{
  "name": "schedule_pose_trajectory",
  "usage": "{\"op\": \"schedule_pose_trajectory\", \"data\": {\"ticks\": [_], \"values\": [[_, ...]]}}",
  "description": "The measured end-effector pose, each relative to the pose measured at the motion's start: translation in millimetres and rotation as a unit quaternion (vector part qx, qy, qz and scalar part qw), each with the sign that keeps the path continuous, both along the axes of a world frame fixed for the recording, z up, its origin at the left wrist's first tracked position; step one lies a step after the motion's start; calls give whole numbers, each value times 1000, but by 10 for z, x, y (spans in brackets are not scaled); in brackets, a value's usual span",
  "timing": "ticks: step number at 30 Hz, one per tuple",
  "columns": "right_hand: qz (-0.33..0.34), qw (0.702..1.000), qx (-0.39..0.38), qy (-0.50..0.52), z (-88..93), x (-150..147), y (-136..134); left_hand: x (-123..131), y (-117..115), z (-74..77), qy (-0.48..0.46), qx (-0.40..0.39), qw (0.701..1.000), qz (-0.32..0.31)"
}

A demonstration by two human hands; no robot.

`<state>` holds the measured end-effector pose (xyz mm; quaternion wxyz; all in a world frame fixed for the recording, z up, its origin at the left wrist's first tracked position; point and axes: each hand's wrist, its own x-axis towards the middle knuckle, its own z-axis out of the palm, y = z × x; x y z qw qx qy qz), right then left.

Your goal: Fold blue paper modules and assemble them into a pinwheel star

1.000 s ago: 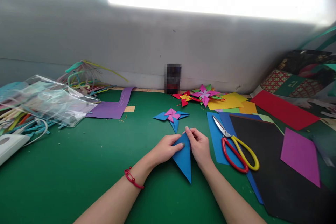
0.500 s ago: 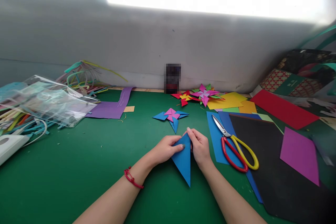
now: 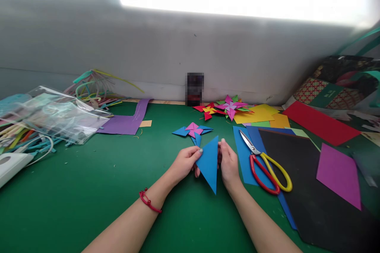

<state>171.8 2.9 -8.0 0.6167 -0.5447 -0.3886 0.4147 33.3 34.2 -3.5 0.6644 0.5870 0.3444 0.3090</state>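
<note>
A blue sheet of paper folded into a triangle (image 3: 209, 166) is held up over the green table, one point downward. My left hand (image 3: 187, 162) pinches its left corner between thumb and fingers. Along the right edge my right hand (image 3: 228, 163) has its thumb raised and its fingers partly hidden behind the paper; whether it grips is unclear. Just beyond the triangle lies a folded paper star (image 3: 193, 129) with a pink middle and blue points, one of them partly covered by the triangle.
Scissors (image 3: 261, 162) with red and yellow handles rest on blue and black sheets (image 3: 299, 182) at right. Finished stars (image 3: 230, 106) and yellow paper (image 3: 255, 114) lie at the back. Purple paper (image 3: 126, 123), a clear plastic bag (image 3: 71, 114) and coloured strips are at left.
The blue triangle has risen slightly and turned. My left hand has slid outward to its left corner, and my right thumb has come off the top tip.
</note>
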Motion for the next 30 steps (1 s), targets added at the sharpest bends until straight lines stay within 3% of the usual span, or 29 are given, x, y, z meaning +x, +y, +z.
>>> {"op": "schedule_pose_trajectory", "data": {"ticks": [3, 10, 16, 23, 26, 30], "values": [[56, 998, -3, -30, -4, -8, 10, 14, 28, -5, -19, 10, 998, 56], [12, 999, -7, -45, -3, 19, 18, 23, 42, 9, -11, 16, 999, 29], [133, 991, -12, 20, 23, 4, -2, -3, 64, -5, -33, 16, 991, 126], [198, 979, -49, 25, 59, 77, -19, -48, 40, 31, -82, -36, 991, 101], [162, 984, -18, 65, 85, 79, -17, -56, 49, 31, -80, -50, 989, 112], [103, 992, 52, 54, 75, 42, -19, -67, 73, 22, -114, -59, 975, 179]]}}
